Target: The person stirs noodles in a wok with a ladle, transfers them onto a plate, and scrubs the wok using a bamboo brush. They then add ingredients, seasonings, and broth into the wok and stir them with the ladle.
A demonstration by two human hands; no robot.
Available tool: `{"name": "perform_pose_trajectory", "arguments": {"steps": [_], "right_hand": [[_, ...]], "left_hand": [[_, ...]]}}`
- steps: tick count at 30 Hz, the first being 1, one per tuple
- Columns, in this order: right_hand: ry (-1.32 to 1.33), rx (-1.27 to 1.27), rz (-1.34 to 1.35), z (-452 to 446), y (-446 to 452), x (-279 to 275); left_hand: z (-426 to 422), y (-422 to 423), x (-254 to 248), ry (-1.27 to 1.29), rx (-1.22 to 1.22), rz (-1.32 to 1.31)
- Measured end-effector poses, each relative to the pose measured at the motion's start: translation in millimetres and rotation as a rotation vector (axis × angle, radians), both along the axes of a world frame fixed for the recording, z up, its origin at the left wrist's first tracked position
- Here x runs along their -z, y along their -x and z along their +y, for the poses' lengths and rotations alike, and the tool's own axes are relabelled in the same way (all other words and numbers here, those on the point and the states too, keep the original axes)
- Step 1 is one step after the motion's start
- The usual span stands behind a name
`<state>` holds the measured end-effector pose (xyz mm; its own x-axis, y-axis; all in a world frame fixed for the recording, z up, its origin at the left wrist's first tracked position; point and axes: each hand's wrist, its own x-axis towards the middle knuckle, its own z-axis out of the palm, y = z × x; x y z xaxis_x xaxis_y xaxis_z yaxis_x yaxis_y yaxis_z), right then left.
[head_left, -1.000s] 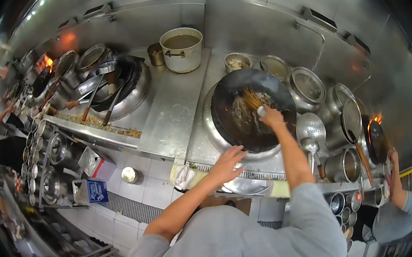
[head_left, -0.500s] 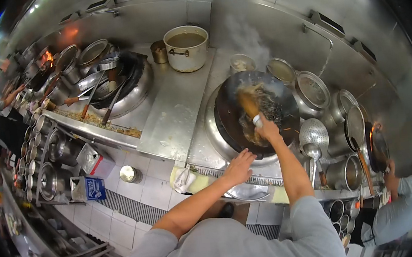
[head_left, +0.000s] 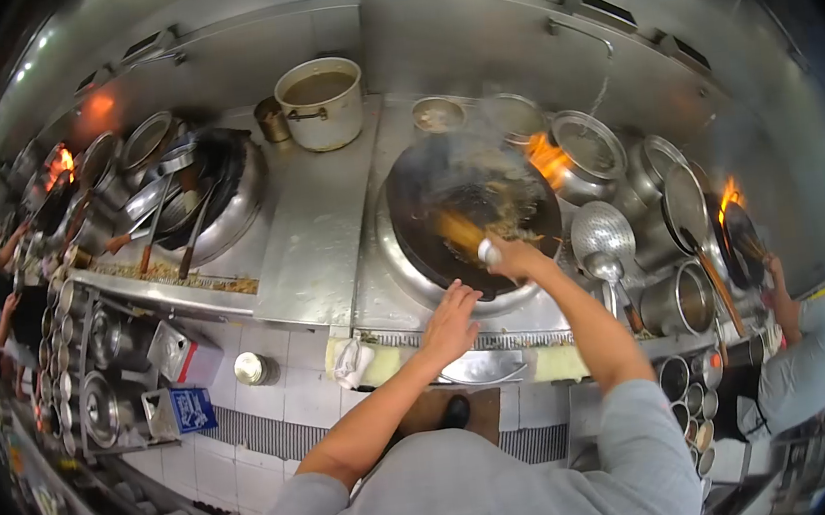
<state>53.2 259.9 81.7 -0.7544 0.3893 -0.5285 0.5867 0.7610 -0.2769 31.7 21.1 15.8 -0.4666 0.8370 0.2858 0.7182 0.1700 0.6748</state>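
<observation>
Right hand [head_left: 516, 259] clamped on brush [head_left: 460, 231], axis toward 10 o'clock; left hand [head_left: 450, 323] at wok [head_left: 415, 185] rim's 7 o'clock, can't tell grip

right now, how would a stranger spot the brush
Find the large dark wok near the picture's centre. The right hand holds a blurred yellow-brown brush inside it. Its colour and white band set it apart from the silvery perforated skimmer right of the wok.

A commercial kitchen, shown by the large wok [head_left: 412, 219], deep stockpot [head_left: 330, 123], leaping flames [head_left: 730, 196] and steel wall [head_left: 470, 35].
</observation>
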Motion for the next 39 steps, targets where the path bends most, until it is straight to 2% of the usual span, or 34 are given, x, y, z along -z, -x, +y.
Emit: {"name": "perform_pose_trajectory", "arguments": {"steps": [1, 3, 5, 7, 10, 12, 13, 14, 15, 16, 17, 18, 19, 21, 23, 24, 25, 27, 29, 31, 32, 34, 35, 37, 38, 39], "right_hand": [[0.148, -0.011, -0.126, -10.7, -20.0, -34.8], [0.214, 0.001, -0.243, 24.5, -67.0, -72.2], [-0.048, -0.367, -0.120, 214.7, -92.5, 47.8], [-0.792, -0.160, 0.017, 203.5, -72.5, -7.3], [-0.848, -0.067, 0.140, 170.5, -21.5, -19.0], [-0.634, -0.188, 0.229, 98.9, -26.3, -49.1], [-0.523, -0.306, 0.274, 84.4, -22.8, -40.8], [-0.083, -0.121, 0.098, 37.5, -14.1, -82.9], [0.140, -0.121, 0.087, 35.5, -1.8, -61.5], [0.254, -0.138, 0.050, 30.9, 20.3, -43.2], [0.259, -0.147, 0.051, 36.0, 45.9, -9.5], [0.136, 0.034, 0.172, 46.1, 73.8, 29.1], [0.001, 0.210, 0.290, 52.0, 88.6, 46.1], [0.097, 0.425, 0.363, 11.7, 86.4, 48.9], [0.169, 0.183, 0.264, -6.9, 56.5, 36.7], [0.240, 0.125, 0.178, -7.0, 26.3, 20.7], [0.313, 0.062, 0.090, -4.7, -2.8, -4.9], [0.298, -0.079, -0.080, 26.1, -55.9, -48.9], [-0.310, -0.378, 0.042, 106.0, -98.0, 5.1], [-0.576, -0.237, -0.040, 67.6, -124.4, -69.0], [-0.580, -0.236, -0.043, 71.3, -133.1, -77.3], [-0.328, -0.042, 0.045, 73.8, -164.3, -77.3], [-0.320, -0.030, 0.041, 58.7, -171.9, -78.5], [-0.669, 0.008, 0.089, 27.7, -166.2, -92.2], [-0.712, 0.018, 0.205, 12.3, -166.3, -93.0], [-0.701, 0.033, 0.198, -0.8, -164.5, -87.3]], "left_hand": [[-1.7, -0.2, 0.5, -0.002, 0.017, 0.000], [-4.6, 2.0, 2.9, 0.014, 0.015, 0.034], [-2.7, 5.5, 1.1, 0.032, 0.025, 0.016], [-2.3, 0.6, 1.0, 0.052, 0.039, -0.012], [-6.5, 2.0, -5.7, 0.111, 0.018, 0.010], [-17.7, -1.5, -6.2, 0.057, 0.073, 0.039], [-18.3, -3.1, -6.3, 0.065, 0.059, 0.041], [-14.7, -4.9, -7.3, 0.081, 0.073, 0.061], [-9.5, -4.2, -8.8, 0.095, 0.087, 0.088], [-5.3, -3.6, -6.3, 0.078, 0.090, 0.089], [-4.3, -3.0, -5.6, 0.084, 0.082, 0.090], [-2.1, -3.2, -5.0, 0.105, 0.091, 0.078], [3.5, -4.3, -4.8, 0.115, 0.097, 0.063], [7.7, -0.7, -1.2, 0.027, 0.027, 0.135], [21.2, 10.6, -4.4, 0.092, -0.005, 0.164], [29.4, 11.9, -3.5, -0.018, -0.049, 0.225], [36.0, 15.0, -4.2, -0.036, -0.031, 0.220], [43.9, 22.7, -4.2, 0.032, 0.107, 0.240], [48.0, 26.2, 3.1, -0.020, 0.204, 0.211], [45.6, 24.1, 0.7, 0.032, 0.166, 0.173], [42.0, 23.7, 1.4, 0.019, 0.157, 0.183], [34.6, 20.5, 2.9, -0.017, 0.165, 0.198], [30.7, 17.6, 4.0, -0.063, 0.164, 0.219], [23.9, 11.9, 4.8, -0.127, 0.201, 0.196], [16.6, 7.6, 6.1, -0.159, 0.184, 0.206], [5.8, 2.5, 2.9, -0.180, 0.179, 0.213]]}}
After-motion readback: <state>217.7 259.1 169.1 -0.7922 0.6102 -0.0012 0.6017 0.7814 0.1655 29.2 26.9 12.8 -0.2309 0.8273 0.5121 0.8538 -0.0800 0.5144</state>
